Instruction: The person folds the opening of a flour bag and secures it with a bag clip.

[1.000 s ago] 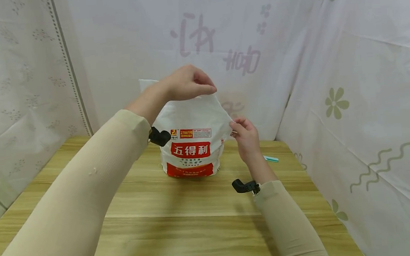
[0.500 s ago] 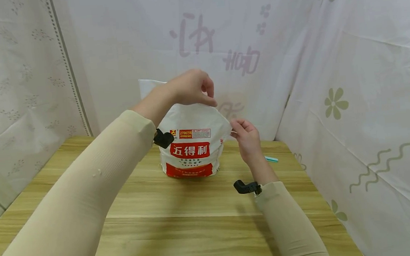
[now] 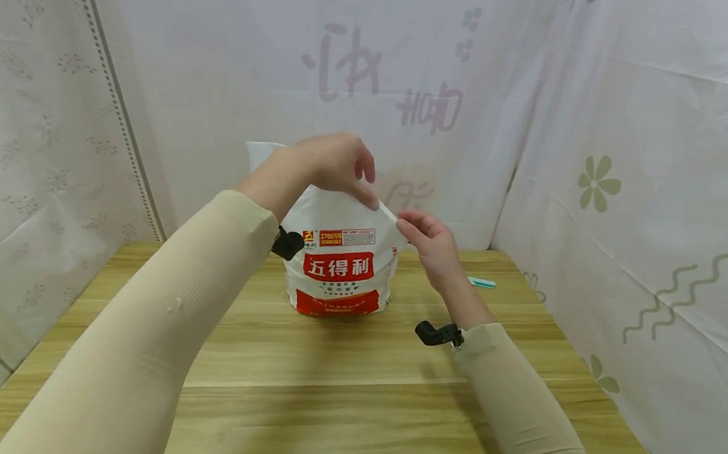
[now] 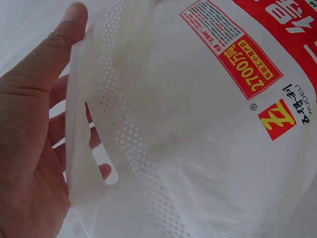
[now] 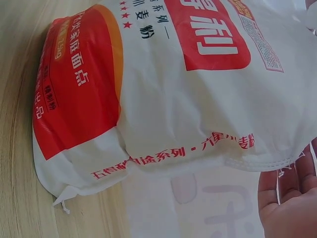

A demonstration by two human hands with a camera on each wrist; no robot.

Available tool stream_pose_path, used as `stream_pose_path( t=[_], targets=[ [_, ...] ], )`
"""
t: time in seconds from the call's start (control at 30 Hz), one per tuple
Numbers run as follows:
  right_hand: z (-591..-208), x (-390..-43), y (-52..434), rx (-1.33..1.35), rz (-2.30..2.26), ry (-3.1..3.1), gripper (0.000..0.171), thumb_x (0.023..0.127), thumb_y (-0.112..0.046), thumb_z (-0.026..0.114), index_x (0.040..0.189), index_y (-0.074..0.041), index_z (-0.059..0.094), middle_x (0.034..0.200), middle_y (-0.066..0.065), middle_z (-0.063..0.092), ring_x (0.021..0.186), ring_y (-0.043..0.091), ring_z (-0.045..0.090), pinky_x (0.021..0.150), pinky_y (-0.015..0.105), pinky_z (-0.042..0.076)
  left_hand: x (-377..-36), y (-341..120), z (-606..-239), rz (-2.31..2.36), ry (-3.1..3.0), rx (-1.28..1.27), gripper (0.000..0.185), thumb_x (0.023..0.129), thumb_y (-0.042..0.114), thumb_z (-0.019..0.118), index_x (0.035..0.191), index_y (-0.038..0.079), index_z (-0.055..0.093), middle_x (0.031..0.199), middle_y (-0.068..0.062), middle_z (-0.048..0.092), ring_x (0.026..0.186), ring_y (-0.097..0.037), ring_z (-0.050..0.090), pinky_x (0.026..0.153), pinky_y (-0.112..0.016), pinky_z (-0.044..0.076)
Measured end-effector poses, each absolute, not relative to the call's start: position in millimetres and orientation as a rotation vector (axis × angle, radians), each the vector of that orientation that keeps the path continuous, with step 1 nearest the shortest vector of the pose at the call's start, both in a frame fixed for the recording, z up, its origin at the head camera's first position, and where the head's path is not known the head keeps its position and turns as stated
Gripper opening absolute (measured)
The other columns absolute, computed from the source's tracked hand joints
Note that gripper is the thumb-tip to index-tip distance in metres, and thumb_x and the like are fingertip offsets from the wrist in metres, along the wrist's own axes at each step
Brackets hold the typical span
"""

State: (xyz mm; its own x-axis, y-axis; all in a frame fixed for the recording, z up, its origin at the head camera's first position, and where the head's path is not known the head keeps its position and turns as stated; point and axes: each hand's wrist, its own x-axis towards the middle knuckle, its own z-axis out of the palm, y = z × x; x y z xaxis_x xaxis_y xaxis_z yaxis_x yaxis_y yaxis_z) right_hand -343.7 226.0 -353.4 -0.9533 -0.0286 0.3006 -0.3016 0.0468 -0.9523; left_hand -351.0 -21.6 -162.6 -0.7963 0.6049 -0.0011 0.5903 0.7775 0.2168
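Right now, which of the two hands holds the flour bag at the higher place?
The left hand: it pinches the flour bag at the top edge, while the right hand pinches the upper right corner, lower down.

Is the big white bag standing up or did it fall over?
Standing up. The bag sits on its base on the wooden table, while the left hand and right hand hold its top.

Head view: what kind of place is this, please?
Probably a makeshift recording booth, not a kitchen: patterned white sheets hang on all sides of a bare wooden table, where both hands hold up one flour bag.
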Motion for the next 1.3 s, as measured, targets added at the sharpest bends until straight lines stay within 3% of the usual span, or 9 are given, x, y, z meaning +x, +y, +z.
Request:
stream_pose_path(
  t=[0.13,0.33,0.7,0.8,0.93,1.17,1.3],
  targets=[
    [-353,-342,228,0.358,1.995,-2.142,0.035,0.106,-0.031,0.075,0.133,-0.009,0.072,0.119,-0.008,0.074,0.117,0.017,0.062,0.107,0.034,0.049,-347,-17,-160,0.264,2.864,0.930,0.054,0.093,0.052,0.087,0.131,0.016,0.075,0.128,-0.005,0.071,0.111,-0.024,0.071,0.099,-0.041,0.061],
    [-352,-340,231,0.365,1.942,-2.210,0.038,0.104,-0.030,0.078,0.137,-0.012,0.071,0.125,-0.005,0.072,0.122,0.018,0.063,0.113,0.037,0.049,-344,-13,-162,0.198,2.900,0.901,0.044,0.094,0.039,0.088,0.128,0.016,0.074,0.124,-0.005,0.073,0.107,-0.025,0.073,0.096,-0.039,0.063],
    [-354,-346,225,0.297,1.814,-2.286,0.046,0.100,-0.034,0.083,0.137,-0.009,0.072,0.113,-0.004,0.070,0.112,0.017,0.064,0.096,0.027,0.055,-352,-17,-173,0.167,2.999,0.982,0.021,0.098,0.025,0.083,0.112,0.011,0.077,0.114,-0.007,0.075,0.101,-0.027,0.067,0.093,-0.043,0.061],
    [-354,-347,225,0.283,1.791,-2.287,0.043,0.101,-0.034,0.083,0.133,-0.008,0.073,0.111,-0.005,0.070,0.110,0.017,0.065,0.097,0.030,0.056,-354,-18,-175,0.182,3.018,0.990,0.016,0.099,0.023,0.082,0.109,0.011,0.077,0.112,-0.007,0.075,0.100,-0.027,0.067,0.092,-0.043,0.060],
    [-354,-348,224,0.261,1.759,-2.265,0.038,0.100,-0.034,0.083,0.127,-0.008,0.076,0.106,-0.008,0.072,0.105,0.015,0.066,0.097,0.032,0.057,-355,-19,-175,0.180,3.034,0.991,0.013,0.100,0.023,0.081,0.107,0.012,0.077,0.111,-0.006,0.075,0.100,-0.027,0.066,0.094,-0.044,0.058],
    [-353,-353,224,0.222,1.705,-2.184,0.037,0.100,-0.034,0.084,0.116,-0.001,0.080,0.091,-0.014,0.076,0.091,0.011,0.070,0.085,0.025,0.056,-357,-19,-177,0.171,3.051,1.002,0.014,0.101,0.025,0.080,0.107,0.013,0.077,0.110,-0.005,0.075,0.101,-0.027,0.065,0.097,-0.046,0.056],
    [-352,-354,224,0.226,1.708,-2.186,0.036,0.100,-0.033,0.083,0.116,0.000,0.079,0.090,-0.014,0.075,0.089,0.010,0.069,0.083,0.025,0.056,-357,-17,-179,0.098,3.073,1.003,0.012,0.102,0.024,0.077,0.105,0.013,0.075,0.107,-0.004,0.075,0.102,-0.027,0.064,0.105,-0.050,0.048]
  ],
)
